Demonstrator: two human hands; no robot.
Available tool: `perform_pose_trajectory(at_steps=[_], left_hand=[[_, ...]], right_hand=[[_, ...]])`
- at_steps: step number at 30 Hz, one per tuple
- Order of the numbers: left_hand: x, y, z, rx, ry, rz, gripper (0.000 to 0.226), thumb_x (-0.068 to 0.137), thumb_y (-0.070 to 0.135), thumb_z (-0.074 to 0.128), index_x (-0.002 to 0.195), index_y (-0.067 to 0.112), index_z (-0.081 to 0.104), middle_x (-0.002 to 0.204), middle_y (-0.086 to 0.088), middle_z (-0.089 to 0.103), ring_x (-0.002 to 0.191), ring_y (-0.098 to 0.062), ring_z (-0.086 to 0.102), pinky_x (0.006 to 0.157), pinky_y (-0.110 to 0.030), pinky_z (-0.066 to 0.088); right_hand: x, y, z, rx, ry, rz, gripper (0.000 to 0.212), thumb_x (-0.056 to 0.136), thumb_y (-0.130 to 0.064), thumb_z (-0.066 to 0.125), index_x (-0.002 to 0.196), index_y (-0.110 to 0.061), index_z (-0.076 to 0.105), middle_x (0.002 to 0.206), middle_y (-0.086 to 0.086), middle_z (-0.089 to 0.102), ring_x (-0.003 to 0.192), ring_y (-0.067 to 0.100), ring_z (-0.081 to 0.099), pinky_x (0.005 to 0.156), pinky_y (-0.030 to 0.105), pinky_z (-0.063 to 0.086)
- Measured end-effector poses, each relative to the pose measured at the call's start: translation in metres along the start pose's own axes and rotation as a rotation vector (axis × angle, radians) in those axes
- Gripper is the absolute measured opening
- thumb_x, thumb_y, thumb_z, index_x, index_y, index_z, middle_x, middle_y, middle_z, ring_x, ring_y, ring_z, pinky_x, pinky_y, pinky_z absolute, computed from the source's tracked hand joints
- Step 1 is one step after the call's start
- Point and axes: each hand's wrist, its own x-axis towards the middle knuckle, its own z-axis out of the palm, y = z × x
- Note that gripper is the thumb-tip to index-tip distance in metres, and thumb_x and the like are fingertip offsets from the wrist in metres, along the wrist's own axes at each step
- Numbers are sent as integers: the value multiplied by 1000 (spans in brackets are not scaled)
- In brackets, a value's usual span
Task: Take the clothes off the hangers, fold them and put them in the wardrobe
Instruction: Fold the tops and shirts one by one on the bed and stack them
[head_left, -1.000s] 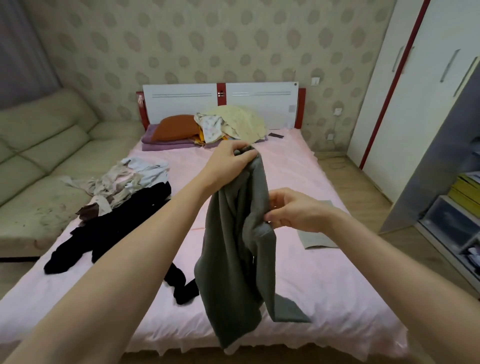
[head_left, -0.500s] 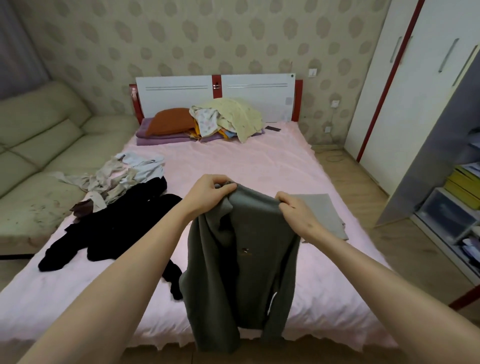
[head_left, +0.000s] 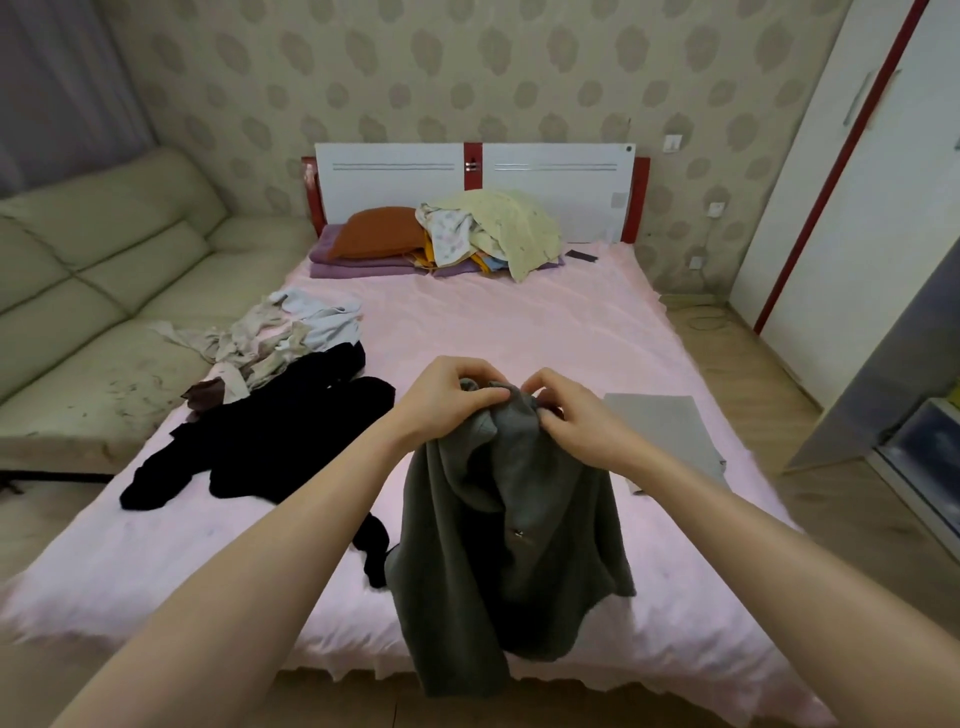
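both hands up at mid-frame, close together, over the near half of the bed (head_left: 519, 332). left hand (head_left: 447, 402) has fingers curled over the top edge of a dark grey top (head_left: 498, 540), thumb side toward the right hand; right hand (head_left: 569, 421) pinches the same bunched top edge between thumb and fingertips. the two grips almost touch, so the collar or shoulder area is gathered into a knot between them rather than spread wide. judgement: held from the top so the body of the garment hangs free by its own weight and untwists, a sensible prelude to finding the shoulders and laying it flat for folding. garment hangs in front of the person, lower hem past the foot edge of the mattress; one small pale button or snap visible on its front. no hanger can be made out in it. a flat grey folded piece (head_left: 660, 426) lies on the pink sheet just right of the right hand, probably the spot chosen for finished items, nearest the wardrobe (head_left: 852, 218) at the right wall. unfolded stock sits to the left: a black garment (head_left: 270, 441) and a crumpled pale heap (head_left: 291, 332), kept apart from the folded side. pillows and loose bedding at the headboard. task looks early; most items unfolded.
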Motion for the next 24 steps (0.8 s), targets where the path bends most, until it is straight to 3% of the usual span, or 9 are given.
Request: perform_pose_trajectory(at_steps=[2,5,8,11,13,17,19,21,24], left_hand=[[-3,-8,0,-49,57,-51,10,90,24,67,89,18,75,85,9,72,82,-4,63,79,-19,48],[-12,-27,-4,-150,107,-198,15,90,34,66,93,21,73,91,8,71,88,-5,63,75,-17,43],[-23,-50,-12,-200,65,-325,11,91,18,61,102,17,64,97,1,63,91,-15,58,74,-22,43],[-34,-67,-15,-75,189,-297,12,90,8,60,98,16,65,101,-2,66,95,-16,62,83,-22,48],[-41,-69,-11,-128,241,-246,10,87,9,68,91,17,70,94,0,71,90,-13,67,81,-21,51],[-47,-61,-1,-322,332,-180,9,81,5,75,83,13,72,79,5,73,76,-5,68,71,-15,50],[-46,-59,0,-294,357,-186,8,79,9,78,81,10,71,76,3,71,71,-5,66,68,-14,50],[-43,-64,-4,-178,391,-215,15,76,15,81,74,13,67,71,3,68,66,-6,63,63,-16,48],[-41,-70,-7,23,414,-207,23,73,20,84,67,20,62,69,6,64,66,-9,60,62,-18,44]], right_hand=[[3,0,3,-23,31,-9,20,94,-9,43,83,-17,58,79,-3,59,76,11,53,69,30,40],[3,5,1,3,38,8,32,95,-32,55,68,-16,60,66,-2,58,66,13,52,64,27,40],[2,17,4,-28,73,42,32,91,-32,62,63,-16,62,64,2,61,67,19,55,63,29,40],[2,23,7,-63,132,66,34,96,-33,54,69,-12,58,74,-1,57,74,17,53,67,29,38],[3,19,11,-70,157,88,38,100,-32,46,72,-8,53,79,0,55,76,16,51,68,28,36],[5,5,17,89,303,69,42,102,-25,46,62,-16,35,58,-3,37,54,7,33,53,21,28],[6,1,18,108,287,57,41,101,-22,47,62,-16,36,58,-4,37,53,6,33,54,20,29],[7,1,18,62,225,51,39,99,-25,51,63,-16,38,58,-4,40,56,10,36,59,28,31],[7,3,19,-27,121,42,35,88,-42,64,67,-21,46,58,-7,47,58,14,45,59,32,37]])
